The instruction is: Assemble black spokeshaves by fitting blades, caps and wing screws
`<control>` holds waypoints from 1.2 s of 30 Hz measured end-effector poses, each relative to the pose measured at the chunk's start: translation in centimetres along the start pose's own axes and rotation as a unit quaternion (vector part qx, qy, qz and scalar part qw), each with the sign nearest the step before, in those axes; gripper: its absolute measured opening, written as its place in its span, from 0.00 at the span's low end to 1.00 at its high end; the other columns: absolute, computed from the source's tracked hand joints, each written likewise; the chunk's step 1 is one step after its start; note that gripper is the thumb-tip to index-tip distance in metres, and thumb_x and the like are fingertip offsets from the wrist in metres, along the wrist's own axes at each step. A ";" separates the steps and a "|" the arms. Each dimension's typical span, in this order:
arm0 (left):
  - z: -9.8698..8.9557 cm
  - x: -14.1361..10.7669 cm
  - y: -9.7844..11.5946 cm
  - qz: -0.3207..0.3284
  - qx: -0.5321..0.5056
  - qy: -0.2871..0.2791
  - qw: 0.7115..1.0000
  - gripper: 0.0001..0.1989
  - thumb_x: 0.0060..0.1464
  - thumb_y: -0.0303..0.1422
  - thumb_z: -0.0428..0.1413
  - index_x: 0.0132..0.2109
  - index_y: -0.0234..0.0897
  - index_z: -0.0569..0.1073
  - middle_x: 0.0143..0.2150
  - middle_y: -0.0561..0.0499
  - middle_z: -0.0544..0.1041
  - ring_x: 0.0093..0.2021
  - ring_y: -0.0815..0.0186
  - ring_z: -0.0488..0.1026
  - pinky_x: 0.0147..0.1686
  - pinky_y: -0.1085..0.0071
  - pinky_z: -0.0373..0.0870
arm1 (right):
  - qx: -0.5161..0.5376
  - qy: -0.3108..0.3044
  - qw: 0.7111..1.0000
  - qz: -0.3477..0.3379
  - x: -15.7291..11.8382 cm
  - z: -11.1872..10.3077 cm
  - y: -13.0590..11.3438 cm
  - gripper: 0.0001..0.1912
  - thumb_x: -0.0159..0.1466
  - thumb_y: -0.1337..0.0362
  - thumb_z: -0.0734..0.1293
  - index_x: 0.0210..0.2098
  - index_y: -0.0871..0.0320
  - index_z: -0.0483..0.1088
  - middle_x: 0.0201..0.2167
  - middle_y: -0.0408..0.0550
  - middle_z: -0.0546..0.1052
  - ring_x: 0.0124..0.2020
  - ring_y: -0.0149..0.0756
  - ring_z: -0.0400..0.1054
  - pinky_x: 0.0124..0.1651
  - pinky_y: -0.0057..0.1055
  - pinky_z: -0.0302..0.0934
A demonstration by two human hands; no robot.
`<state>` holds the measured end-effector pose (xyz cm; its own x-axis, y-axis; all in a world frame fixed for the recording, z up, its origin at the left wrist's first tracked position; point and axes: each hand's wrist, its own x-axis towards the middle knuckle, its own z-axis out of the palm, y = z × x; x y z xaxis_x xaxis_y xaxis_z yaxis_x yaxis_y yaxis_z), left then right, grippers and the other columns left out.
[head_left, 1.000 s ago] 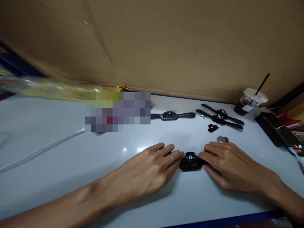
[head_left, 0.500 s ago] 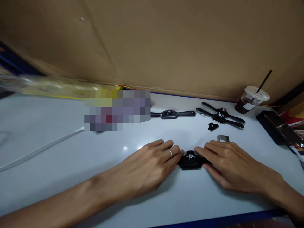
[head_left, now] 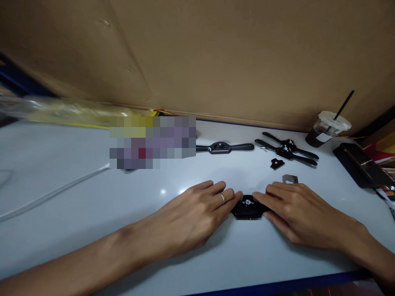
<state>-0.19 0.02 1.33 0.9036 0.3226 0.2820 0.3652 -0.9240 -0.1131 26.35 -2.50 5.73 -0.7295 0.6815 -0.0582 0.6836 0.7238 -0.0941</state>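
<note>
Head view: both forefingers have slid in onto the tool's body

Over the past second, our left hand (head_left: 203, 209) and right hand (head_left: 293, 209) have brought their forefingers inward, to the two top corners of the black two-handled tool (head_left: 248, 210). To us that suggests a steadier, more guided hold. The left hand curls over one handle, hiding it; the right pinches the other between thumb and fingers. The tool sits between them near the worktop's (head_left: 277, 263) front edge; whether it touches the surface, we cannot tell.

We count four such tools: the one we hold, a single tool (head_left: 219, 148) at the back, and a pair of tools (head_left: 283, 153) side by side at back right. We also see one black plate (head_left: 277, 163), one grey blade (head_left: 290, 179) just beyond our right hand, one small screw (head_left: 263, 148), one drink cup (head_left: 322, 128) and one phone (head_left: 364, 164).
</note>
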 end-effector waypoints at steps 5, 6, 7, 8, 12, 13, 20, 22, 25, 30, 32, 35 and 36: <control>0.0 0.0 0.1 -0.011 0.000 -0.001 1.000 0.13 0.65 0.21 0.50 0.54 0.26 0.73 0.39 0.44 0.77 0.36 0.57 0.70 0.36 0.61 0.67 | -0.006 -0.002 1.000 0.009 -0.2 0.1 0.0 0.14 0.69 0.72 0.63 0.52 0.60 0.74 0.40 0.52 0.78 0.38 0.42 0.71 0.40 0.38 0.62; 0.0 0.0 0.1 -0.013 -0.002 0.001 1.000 0.12 0.65 0.21 0.50 0.52 0.28 0.73 0.39 0.45 0.77 0.36 0.57 0.70 0.36 0.61 0.66 | -0.008 -0.004 1.000 0.011 -0.1 0.1 0.0 0.12 0.69 0.71 0.63 0.50 0.60 0.74 0.40 0.51 0.78 0.38 0.43 0.71 0.40 0.39 0.61; 0.0 -0.1 0.2 -0.013 -0.005 0.000 1.000 0.10 0.65 0.21 0.51 0.50 0.29 0.74 0.39 0.45 0.77 0.36 0.57 0.69 0.35 0.61 0.66 | -0.011 -0.007 1.000 0.011 -0.1 0.1 0.0 0.11 0.69 0.70 0.64 0.49 0.60 0.74 0.39 0.51 0.77 0.38 0.43 0.71 0.40 0.39 0.61; 0.0 -0.1 0.2 -0.011 -0.007 0.001 1.000 0.10 0.65 0.21 0.51 0.49 0.30 0.74 0.39 0.46 0.77 0.36 0.57 0.69 0.35 0.61 0.65 | -0.013 -0.011 1.000 0.011 -0.1 0.1 -0.1 0.10 0.69 0.70 0.64 0.47 0.59 0.74 0.38 0.50 0.77 0.37 0.43 0.71 0.40 0.39 0.61; 0.0 -0.1 0.1 -0.011 -0.014 0.006 1.000 0.08 0.65 0.21 0.52 0.47 0.31 0.74 0.38 0.46 0.76 0.36 0.59 0.68 0.35 0.62 0.64 | -0.012 -0.012 1.000 0.009 -0.1 -0.1 -0.1 0.09 0.68 0.71 0.64 0.46 0.59 0.74 0.37 0.49 0.76 0.36 0.42 0.70 0.39 0.39 0.60; 0.1 -0.1 0.1 -0.011 -0.016 0.008 1.000 0.08 0.65 0.21 0.52 0.47 0.31 0.74 0.38 0.46 0.76 0.36 0.59 0.68 0.35 0.62 0.63 | -0.007 -0.007 1.000 0.011 -0.1 -0.1 -0.1 0.10 0.68 0.70 0.65 0.47 0.60 0.74 0.37 0.49 0.76 0.36 0.42 0.70 0.40 0.38 0.60; 0.3 -0.1 0.1 -0.006 -0.018 0.007 1.000 0.08 0.64 0.20 0.53 0.47 0.29 0.75 0.39 0.47 0.75 0.36 0.58 0.67 0.35 0.60 0.62 | 0.054 0.100 0.993 -0.013 0.0 0.4 0.1 0.13 0.71 0.71 0.60 0.47 0.60 0.76 0.34 0.49 0.75 0.35 0.40 0.68 0.38 0.36 0.57; 0.3 -0.2 0.1 -0.006 -0.016 0.009 1.000 0.08 0.65 0.21 0.52 0.46 0.30 0.75 0.39 0.47 0.75 0.37 0.58 0.66 0.35 0.61 0.61 | 0.052 0.110 0.992 -0.019 0.0 0.7 0.0 0.13 0.71 0.71 0.60 0.46 0.61 0.77 0.34 0.49 0.75 0.34 0.39 0.67 0.37 0.35 0.57; 0.1 -0.2 0.1 -0.004 -0.012 0.014 1.000 0.07 0.65 0.21 0.52 0.45 0.31 0.74 0.38 0.47 0.75 0.36 0.58 0.66 0.35 0.62 0.61 | 0.053 0.110 0.992 -0.031 0.1 1.0 -0.2 0.14 0.71 0.72 0.60 0.45 0.61 0.77 0.32 0.48 0.75 0.33 0.38 0.66 0.36 0.35 0.56; 0.1 0.0 0.1 -0.001 -0.009 0.019 1.000 0.07 0.65 0.20 0.51 0.43 0.32 0.73 0.37 0.48 0.74 0.36 0.59 0.66 0.34 0.62 0.60 | 0.053 0.113 0.991 -0.053 0.2 1.3 -0.5 0.14 0.70 0.73 0.60 0.45 0.61 0.78 0.33 0.49 0.75 0.34 0.39 0.66 0.36 0.35 0.57; 0.1 0.0 0.1 -0.002 -0.010 0.018 1.000 0.08 0.66 0.21 0.51 0.44 0.32 0.74 0.37 0.48 0.74 0.36 0.59 0.66 0.34 0.62 0.60 | 0.057 0.119 0.989 -0.062 0.3 1.4 -0.5 0.14 0.70 0.73 0.60 0.45 0.61 0.78 0.32 0.49 0.75 0.34 0.39 0.66 0.37 0.35 0.58; 0.2 0.0 0.1 -0.001 -0.012 0.020 1.000 0.08 0.65 0.20 0.51 0.45 0.31 0.74 0.37 0.48 0.74 0.36 0.58 0.66 0.34 0.61 0.60 | 0.070 0.146 0.985 -0.066 0.5 1.4 -0.5 0.14 0.71 0.72 0.59 0.47 0.63 0.77 0.31 0.48 0.74 0.33 0.38 0.66 0.37 0.35 0.58; 0.2 -0.1 0.1 -0.002 -0.012 0.019 1.000 0.08 0.65 0.20 0.51 0.45 0.30 0.74 0.38 0.48 0.74 0.36 0.58 0.66 0.34 0.61 0.60 | 0.070 0.155 0.984 -0.061 0.6 1.4 -0.4 0.14 0.72 0.72 0.59 0.48 0.64 0.77 0.31 0.48 0.74 0.32 0.38 0.65 0.36 0.35 0.58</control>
<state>-0.16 -0.03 1.08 0.8930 0.3179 0.3187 0.3621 -0.9278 -0.0892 25.61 -2.54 4.32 -0.7493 0.6069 0.2650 0.5662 0.7947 -0.2188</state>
